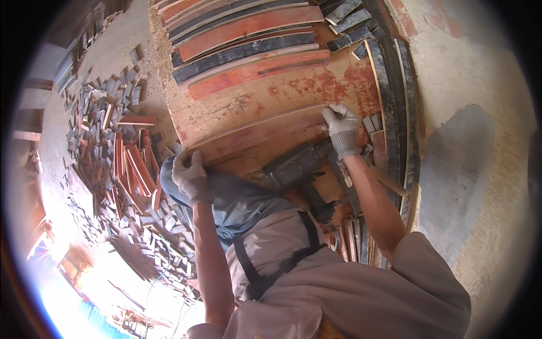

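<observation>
Gloved hands [191, 176] gripping plank [265, 131] ends

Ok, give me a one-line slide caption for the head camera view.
Gloved left hand and right hand steady a reddish board above a dark power tool.

A: Bright daylight here, and the lower left of the frame is blown out, pure white glare swallowing the floor [113, 282].

B: Right, while the centre holds warm, even light and stays sharp. Shadows are soft there.

A: Look at the rim: straight boards [248, 51] bend hard, and the corners fall to black.

B: Slight softness toward the right edge too.
</observation>
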Motion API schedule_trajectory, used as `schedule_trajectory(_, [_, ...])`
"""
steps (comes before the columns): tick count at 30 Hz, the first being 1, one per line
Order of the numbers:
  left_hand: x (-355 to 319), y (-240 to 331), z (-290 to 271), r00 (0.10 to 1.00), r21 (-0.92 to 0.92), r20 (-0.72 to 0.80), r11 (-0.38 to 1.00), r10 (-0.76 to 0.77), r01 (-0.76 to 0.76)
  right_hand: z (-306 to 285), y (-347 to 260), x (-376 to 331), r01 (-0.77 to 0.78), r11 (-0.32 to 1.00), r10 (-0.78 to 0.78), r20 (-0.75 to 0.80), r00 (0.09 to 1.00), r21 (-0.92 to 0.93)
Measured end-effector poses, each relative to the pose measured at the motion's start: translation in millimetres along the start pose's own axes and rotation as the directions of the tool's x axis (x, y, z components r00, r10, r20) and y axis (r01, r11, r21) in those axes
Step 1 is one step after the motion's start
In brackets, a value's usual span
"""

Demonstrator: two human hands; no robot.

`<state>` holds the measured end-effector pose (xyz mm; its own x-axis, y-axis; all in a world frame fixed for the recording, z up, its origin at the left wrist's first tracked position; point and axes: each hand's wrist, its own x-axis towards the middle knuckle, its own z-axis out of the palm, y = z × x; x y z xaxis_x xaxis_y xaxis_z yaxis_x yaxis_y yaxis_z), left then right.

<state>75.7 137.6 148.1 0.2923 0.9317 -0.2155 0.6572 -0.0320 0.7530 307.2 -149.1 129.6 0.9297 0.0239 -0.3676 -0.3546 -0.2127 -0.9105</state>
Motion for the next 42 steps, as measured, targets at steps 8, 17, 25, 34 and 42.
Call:
schedule_trajectory(8, [-6.0, 6.3, 11.8, 0.999, 0.065, -0.028, 0.997, -0.031, 0.033, -1.5, 5.3, 6.7, 0.009, 0.996, -0.01, -0.013, 1.0, -0.089])
schedule_trajectory(17, [-42.5, 62.2, 94.6, 0.526, 0.128, 0.402, 0.523, 0.749, -0.843, -0.8, 13.9, 11.5, 0.073, 0.976, -0.081, -0.033, 0.996, -0.205])
schedule_trajectory(25, [-42.4, 69.3, 102.0, 0.524, 0.057, 0.442, 0.56, 0.728, -0.826, 2.0, 3.1, 4.5, -0.027, 0.996, 0.022, -0.054, 0.998, -0.081])
schedule_trajectory(34, [-40.7, 76.7, 103.2, 0.524, 0.058, 0.417, 0.553, 0.743, -0.831, -0.4, -10.1, 6.3, -0.093, 0.987, 0.092, -0.018, 0.996, -0.129])
schedule_trajectory(42, [-45.4, 88.7, 111.4, 0.705, 0.119, 0.376, 0.723, 0.602, -0.681, -2.0, 0.2, 13.3, -0.148, 0.986, 0.149, -0.001, 0.989, -0.079])
